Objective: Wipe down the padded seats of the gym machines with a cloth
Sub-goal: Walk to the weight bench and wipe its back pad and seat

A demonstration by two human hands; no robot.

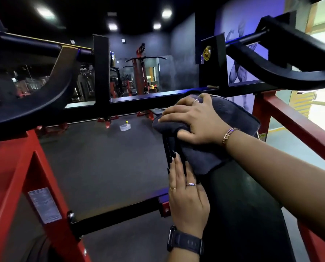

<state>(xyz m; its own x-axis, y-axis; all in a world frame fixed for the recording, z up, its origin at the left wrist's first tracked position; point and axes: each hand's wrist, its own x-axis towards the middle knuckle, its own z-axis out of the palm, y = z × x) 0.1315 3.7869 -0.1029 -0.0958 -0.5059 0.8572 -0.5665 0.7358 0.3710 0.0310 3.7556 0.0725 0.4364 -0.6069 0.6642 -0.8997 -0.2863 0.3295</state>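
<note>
Room: dark-walled gym under ceiling lights (166,13), with red and black machines (139,72) at the far side and a figure mural (237,72) on the right wall.
Right hand (193,121): lies flat on the cloth (233,114), palm down, fingers spread and pointing left, pressing rather than gripping; bangles (229,136) on the wrist.
Cloth: dark grey, draped over the far end of the padded seat (242,205), with one edge hanging down the seat's left side.
Left hand (186,201): fingers straight and pointing away, resting along the seat's left edge and grasping nothing; a watch (186,241) is on the wrist.
Padded seat: black and narrow, its long axis running from the lower right away toward the black crossbar (139,103).
Frame: red uprights (12,186) on either side of the seat, carrying curved black arms overhead.
Floor (105,157): dark rubber matting.
Container: a small clear tub (125,127) sits on the floor beyond the crossbar, well apart from the seat; something yellow shows at it, too small to identify.
</note>
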